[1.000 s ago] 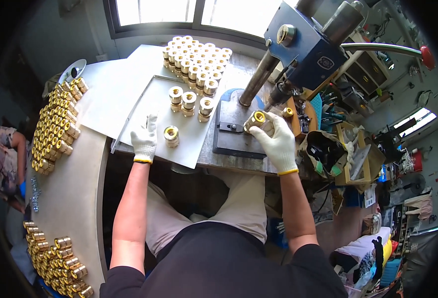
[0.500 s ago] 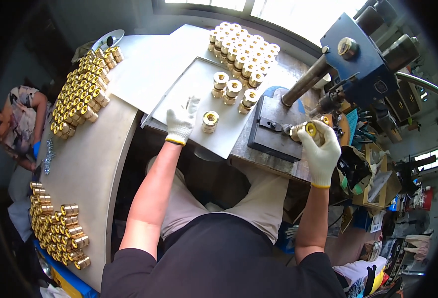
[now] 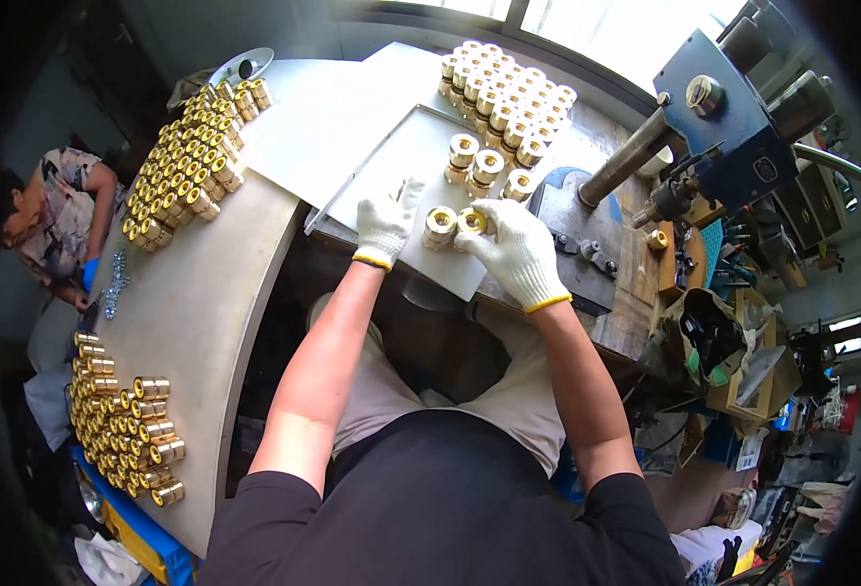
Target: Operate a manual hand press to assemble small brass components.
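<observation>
My right hand (image 3: 520, 252), in a white glove with a yellow cuff, pinches a brass fitting (image 3: 470, 222) by its side at the near part of the metal tray (image 3: 413, 132). Another brass fitting (image 3: 439, 229) stands upright right beside it, to the left. My gloved left hand (image 3: 383, 227) is over the tray's left part, fingers up and apart, holding nothing. Farther back on the tray, several upright fittings (image 3: 486, 169) form a small group. To the right is the drill press (image 3: 718, 122) with a dark base block (image 3: 567, 239), its clamp holding no fitting.
A dense block of brass fittings (image 3: 508, 93) stands behind the tray. Two more groups, upper (image 3: 188, 161) and lower (image 3: 127, 425), cover parts of the left table (image 3: 201, 322). A co-worker (image 3: 69, 210) sits at far left. Open boxes (image 3: 743, 361) stand right of the bench.
My right hand has moved left from the drill press base to the tray, bringing the brass fitting beside the standing one. My left hand stays open over the tray; the view has shifted slightly.
</observation>
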{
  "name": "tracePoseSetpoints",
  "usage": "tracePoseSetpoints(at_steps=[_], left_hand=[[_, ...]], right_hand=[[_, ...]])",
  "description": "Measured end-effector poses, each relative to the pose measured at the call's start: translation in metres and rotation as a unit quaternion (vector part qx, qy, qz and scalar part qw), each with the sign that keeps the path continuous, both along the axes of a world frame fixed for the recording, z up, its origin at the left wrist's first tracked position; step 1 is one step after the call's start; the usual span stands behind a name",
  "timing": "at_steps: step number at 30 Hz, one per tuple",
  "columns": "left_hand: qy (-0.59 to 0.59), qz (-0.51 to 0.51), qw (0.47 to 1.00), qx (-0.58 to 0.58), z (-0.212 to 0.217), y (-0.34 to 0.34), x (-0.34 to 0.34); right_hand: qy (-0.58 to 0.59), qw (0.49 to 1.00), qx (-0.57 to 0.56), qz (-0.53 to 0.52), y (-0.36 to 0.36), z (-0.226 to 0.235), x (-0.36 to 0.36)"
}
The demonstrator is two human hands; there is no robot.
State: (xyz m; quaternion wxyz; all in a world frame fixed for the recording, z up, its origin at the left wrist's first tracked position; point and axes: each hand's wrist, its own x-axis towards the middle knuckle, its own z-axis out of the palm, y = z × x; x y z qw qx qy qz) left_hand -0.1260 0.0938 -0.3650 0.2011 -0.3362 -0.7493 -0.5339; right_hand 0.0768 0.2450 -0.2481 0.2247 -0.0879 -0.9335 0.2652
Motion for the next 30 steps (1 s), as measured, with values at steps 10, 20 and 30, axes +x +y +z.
tracePoseSetpoints(at_steps=[10,20,30], left_hand=[[0.107,-0.111,0.985,-0.073,0.033,0.017,-0.024],[0.183,-0.147,0.915,-0.329,0.11,0.029,-0.014],[-0.293,-0.137,0.94,0.106,0.059,-0.02,-0.002]], right_hand=[[-0.05,0.998,-0.047,-0.002,-0.01,-0.005,0.118],[0.054,0.993,-0.059,-0.091,0.023,-0.038,0.168],[0.127,0.962,-0.214,-0.11,0.038,-0.065,0.181]])
